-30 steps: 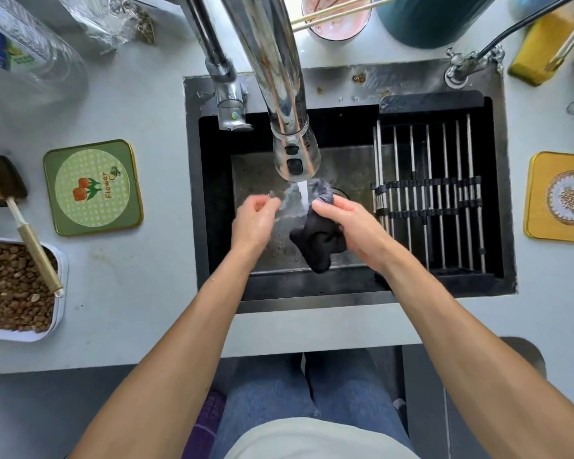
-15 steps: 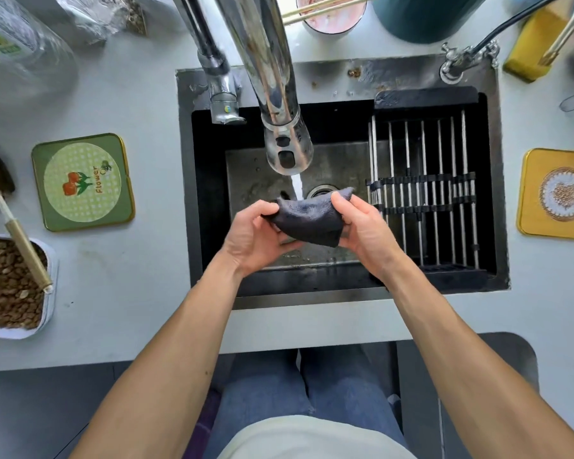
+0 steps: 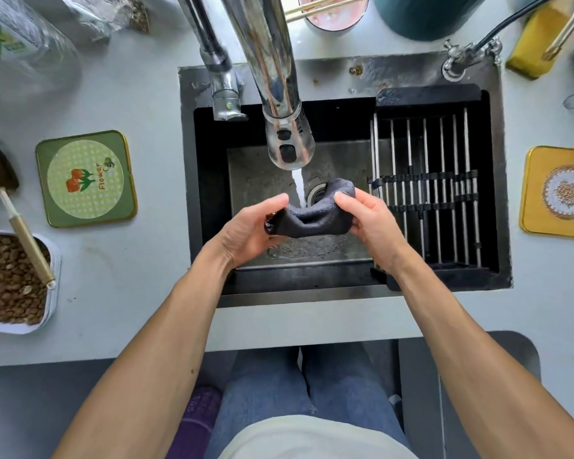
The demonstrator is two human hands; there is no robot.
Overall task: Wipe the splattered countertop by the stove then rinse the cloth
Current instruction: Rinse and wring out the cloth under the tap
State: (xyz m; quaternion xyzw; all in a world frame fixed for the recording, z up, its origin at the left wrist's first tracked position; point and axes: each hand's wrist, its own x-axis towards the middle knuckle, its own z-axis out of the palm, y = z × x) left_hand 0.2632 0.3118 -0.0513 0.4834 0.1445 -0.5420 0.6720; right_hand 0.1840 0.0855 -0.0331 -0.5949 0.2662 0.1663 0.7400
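cloth (image 3: 312, 217) pinched between both hands' fingers (image 3: 343, 197), seemingly.

Both my forearms rise from the lower corners and converge at frame centre. My left hand (image 3: 251, 228) pinches one end of the cloth (image 3: 314, 215) between thumb and curled fingers — my right hand (image 3: 367, 218) grips the other end likewise.
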